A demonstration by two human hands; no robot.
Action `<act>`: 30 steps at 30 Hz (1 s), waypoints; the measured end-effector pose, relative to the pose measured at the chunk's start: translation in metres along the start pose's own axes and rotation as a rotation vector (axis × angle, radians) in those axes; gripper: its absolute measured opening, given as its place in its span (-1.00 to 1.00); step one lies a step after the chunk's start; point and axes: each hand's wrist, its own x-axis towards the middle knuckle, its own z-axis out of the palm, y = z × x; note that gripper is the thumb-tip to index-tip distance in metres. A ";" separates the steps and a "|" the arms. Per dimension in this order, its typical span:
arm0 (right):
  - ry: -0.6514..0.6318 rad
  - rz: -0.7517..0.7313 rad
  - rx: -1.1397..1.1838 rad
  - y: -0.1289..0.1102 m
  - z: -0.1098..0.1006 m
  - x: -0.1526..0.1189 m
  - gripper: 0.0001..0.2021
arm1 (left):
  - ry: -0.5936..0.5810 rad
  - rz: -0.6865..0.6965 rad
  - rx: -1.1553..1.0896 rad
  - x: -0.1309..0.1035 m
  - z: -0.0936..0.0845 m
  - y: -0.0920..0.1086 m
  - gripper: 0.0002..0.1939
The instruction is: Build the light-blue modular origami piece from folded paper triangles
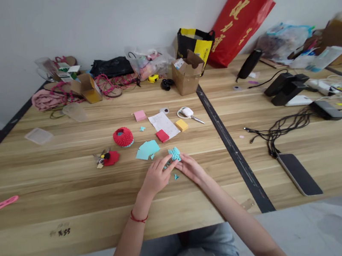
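Between my hands is a turquoise folded-paper piece, built of small ridged units. My right hand holds it from the right side, with the palm partly turned up. From the left, the fingers of my left hand close on its near side; some fingertips are hidden. A loose turquoise folded triangle lies just below. Turquoise paper sheets are spread beyond my left hand. Farther left stands a round red folded-paper form with a turquoise base.
Pink, red and yellow paper stacks lie around a written sheet. Scissors rest behind; a pink-handled cutter is far left. Cables and a power bank are right of the black strip.
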 end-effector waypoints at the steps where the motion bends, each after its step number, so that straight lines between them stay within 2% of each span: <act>1: 0.001 -0.001 0.001 0.000 0.000 0.000 -0.83 | 0.000 0.007 0.006 0.000 -0.001 0.000 -0.48; 9: 0.046 -0.023 -0.002 0.000 0.001 -0.002 -0.78 | 0.006 0.010 -0.022 0.001 -0.002 0.001 -0.46; 16: 0.077 -0.115 -0.203 0.002 0.005 -0.005 -0.62 | 0.103 -0.095 -0.121 0.002 0.001 0.002 -0.50; 19: 0.072 -0.170 -0.280 0.003 0.006 -0.004 -0.61 | 0.164 -0.188 -0.217 0.005 -0.001 0.008 -0.55; 24: 0.027 -0.204 -0.345 0.007 0.007 -0.003 -0.55 | 0.197 -0.465 -0.533 0.011 -0.003 0.016 -0.65; 27: -0.003 -0.196 -0.348 0.008 0.007 -0.003 -0.54 | 0.212 -0.514 -0.647 0.014 -0.001 0.015 -0.70; 30: -0.036 -0.160 -0.343 0.007 0.005 -0.005 -0.65 | 0.234 -0.545 -0.753 0.014 0.001 0.013 -0.71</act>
